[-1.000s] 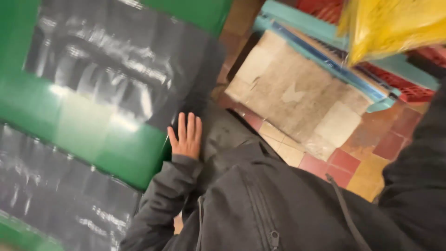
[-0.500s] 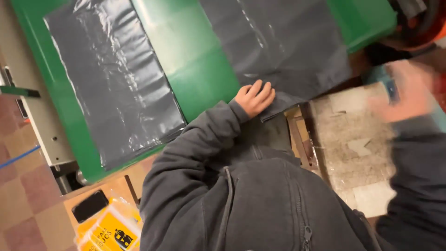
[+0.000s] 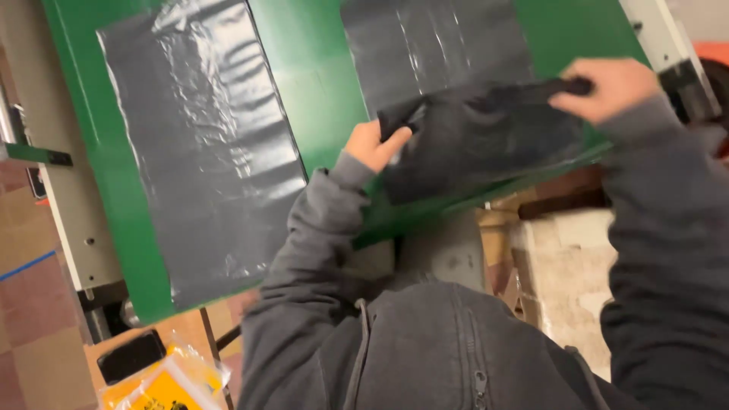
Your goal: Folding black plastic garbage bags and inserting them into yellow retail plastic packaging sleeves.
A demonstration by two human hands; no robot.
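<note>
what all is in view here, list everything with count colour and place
table: one, green, slanting across the top and middle
plastic sheets: two, dark grey, flat on the table, one at left, one at top centre
plastic bag: one, black, lifted above the table's near edge, held at both ends
machine frame: one, off-white, along the table's left side
cardboard box: one, pale and worn, lower right under the table edge
yellow packet: one, yellow, bottom left
flat black object: one, black, bottom left beside the packet
floor tiles: red-brown, far left
jacket: one, dark grey, bottom centre
left hand: fingers pinching the bag's left end
right hand: fingers gripping the bag's right end
</note>
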